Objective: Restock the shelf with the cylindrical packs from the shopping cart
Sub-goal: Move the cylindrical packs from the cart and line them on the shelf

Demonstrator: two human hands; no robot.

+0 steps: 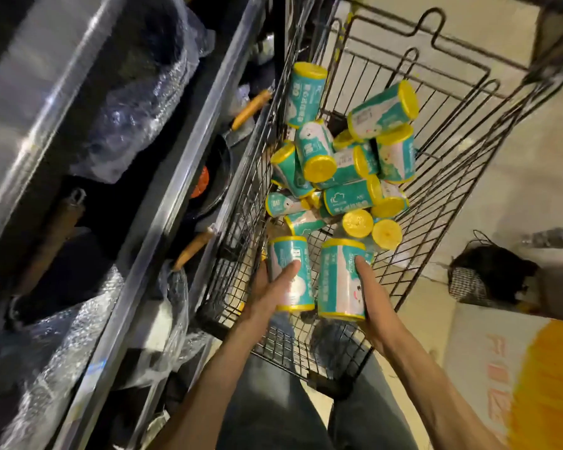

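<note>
Each hand already carries one cylindrical pack over the near end of the shopping cart (436,177). The left hand (267,297) wraps its fingers (288,271) round the left pack (290,274), and the right hand (371,306) grips the right pack (342,280). Both packs stand roughly upright in the frame, long axis running away from the wrists. The shelf (150,203) lies to the left of the frame, nearer the left hand. More packs (342,157) are heaped in the cart's middle.

Glossy plastic-wrapped packs (338,177), wire cart (452,151)
</note>
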